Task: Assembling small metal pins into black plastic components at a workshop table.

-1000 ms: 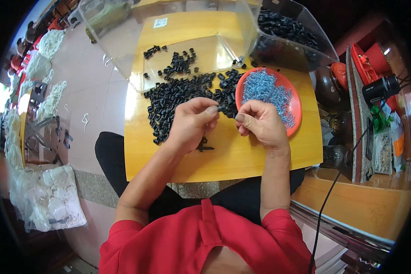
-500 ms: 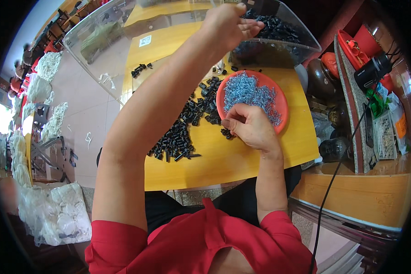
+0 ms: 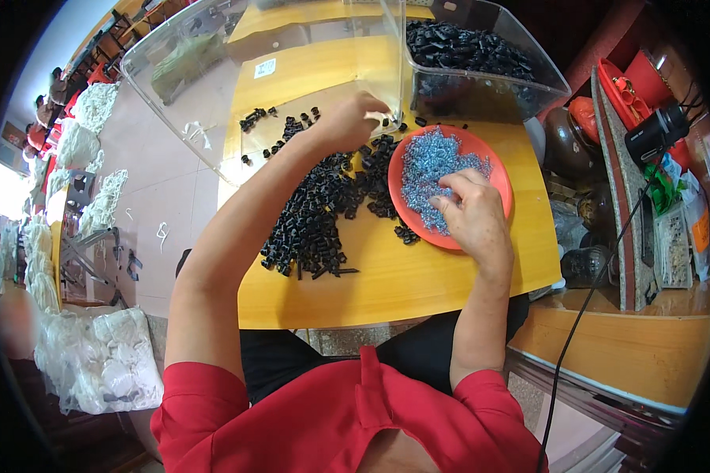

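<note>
My left hand [image 3: 353, 122] hovers above the far part of a heap of small black plastic pieces [image 3: 312, 213], near the clear bin's side. Its fingers point right, loosely bent and apart, and I see nothing in them. On the right, my right hand [image 3: 477, 213] is over a red round plate [image 3: 503, 193] filled with small shiny metal screws [image 3: 430, 162]. Thumb and forefinger are apart at the screws' surface. Whether a single screw is between them is too small to see. A few black pieces [image 3: 405, 232] lie beside the plate's left rim.
Beyond the heap stands a large clear plastic bin [image 3: 213, 150]. Another clear bin [image 3: 556, 87] holds many black parts [image 3: 473, 51]. The yellow table [image 3: 371, 296] ends just before my lap. A black cable [image 3: 580, 303] hangs at the right; white bundles [image 3: 99, 359] lie on the left floor.
My left hand has come back from the far bin of black parts to above the heap. My right hand has moved from the plate's near-left edge onto the screws.
</note>
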The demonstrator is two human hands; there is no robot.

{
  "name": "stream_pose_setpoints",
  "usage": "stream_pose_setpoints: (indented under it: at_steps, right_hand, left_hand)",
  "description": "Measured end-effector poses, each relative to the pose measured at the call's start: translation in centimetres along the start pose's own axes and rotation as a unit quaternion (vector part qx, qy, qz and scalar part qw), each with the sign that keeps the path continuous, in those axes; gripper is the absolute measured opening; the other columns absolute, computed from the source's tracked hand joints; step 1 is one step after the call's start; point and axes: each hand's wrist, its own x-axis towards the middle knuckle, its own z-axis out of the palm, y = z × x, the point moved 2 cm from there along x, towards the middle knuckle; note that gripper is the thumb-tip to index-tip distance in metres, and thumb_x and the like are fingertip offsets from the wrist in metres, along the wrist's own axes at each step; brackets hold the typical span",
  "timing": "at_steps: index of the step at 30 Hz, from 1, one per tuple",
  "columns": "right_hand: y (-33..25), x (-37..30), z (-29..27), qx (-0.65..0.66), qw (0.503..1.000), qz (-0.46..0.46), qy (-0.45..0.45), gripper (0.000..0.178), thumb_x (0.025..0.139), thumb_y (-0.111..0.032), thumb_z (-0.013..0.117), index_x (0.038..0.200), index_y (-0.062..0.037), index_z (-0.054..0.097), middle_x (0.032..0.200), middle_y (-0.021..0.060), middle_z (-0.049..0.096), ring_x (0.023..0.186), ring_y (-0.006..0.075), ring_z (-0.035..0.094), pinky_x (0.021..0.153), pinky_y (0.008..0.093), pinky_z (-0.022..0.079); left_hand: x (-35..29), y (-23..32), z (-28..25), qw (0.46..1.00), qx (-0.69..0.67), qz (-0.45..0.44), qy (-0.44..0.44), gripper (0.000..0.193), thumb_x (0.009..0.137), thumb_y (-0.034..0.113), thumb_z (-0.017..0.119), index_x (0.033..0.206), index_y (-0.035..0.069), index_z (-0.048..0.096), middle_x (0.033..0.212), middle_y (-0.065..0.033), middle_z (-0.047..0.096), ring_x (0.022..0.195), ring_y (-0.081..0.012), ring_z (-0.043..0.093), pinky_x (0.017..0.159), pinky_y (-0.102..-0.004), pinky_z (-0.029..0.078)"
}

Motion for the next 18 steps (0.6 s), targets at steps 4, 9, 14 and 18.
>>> stream_pose_setpoints:
  at_steps: [4,9,14,18]
  right_hand:
    - [-1.1,0.2,0.8,-0.058,0.995,-0.078,-0.007,0.025,0.066,-0.002,0.064,0.09,0.0005,0.06,0.094,0.0151,0.056,0.086,0.0285,0.054,0.075,0.0353,0.044]
    - [-1.6,0.1,2.0,-0.125,0.986,-0.108,-0.022,0.033,0.062,0.004,0.063,0.095,-0.0028,0.061,0.11,0.0138,0.05,0.101,0.0309,0.046,0.085,0.0371,0.04]
    - [-1.6,0.4,2.1,-0.13,0.984,-0.12,-0.029,0.032,0.062,0.005,0.063,0.093,-0.0031,0.062,0.105,0.0141,0.051,0.096,0.0301,0.048,0.083,0.0358,0.042]
    - [-1.3,0.5,3.0,-0.124,0.986,-0.097,-0.049,0.026,0.062,0.006,0.062,0.087,-0.0018,0.062,0.089,0.0136,0.053,0.086,0.0293,0.05,0.077,0.0359,0.043]
  left_hand:
    - [0.0,-0.4,1.7,0.982,0.122,0.131,-0.053,0.037,0.066,0.001,0.054,0.101,0.011,0.062,0.104,-0.0145,0.054,0.098,-0.0323,0.049,0.086,-0.0365,0.04]
    - [-0.5,-0.3,1.8,0.972,0.178,0.105,-0.112,0.04,0.062,-0.006,0.052,0.097,0.01,0.062,0.11,-0.0142,0.05,0.102,-0.0331,0.045,0.088,-0.0362,0.039]
    - [-2.2,-0.3,1.2,0.97,0.176,0.118,-0.117,0.028,0.063,-0.005,0.054,0.087,0.005,0.062,0.099,-0.0147,0.052,0.094,-0.0321,0.049,0.082,-0.0356,0.041]
    - [-3.5,-1.0,0.8,0.977,0.151,0.12,-0.094,0.015,0.066,0.0,0.054,0.078,0.003,0.061,0.088,-0.0143,0.053,0.089,-0.0309,0.05,0.076,-0.0361,0.043]
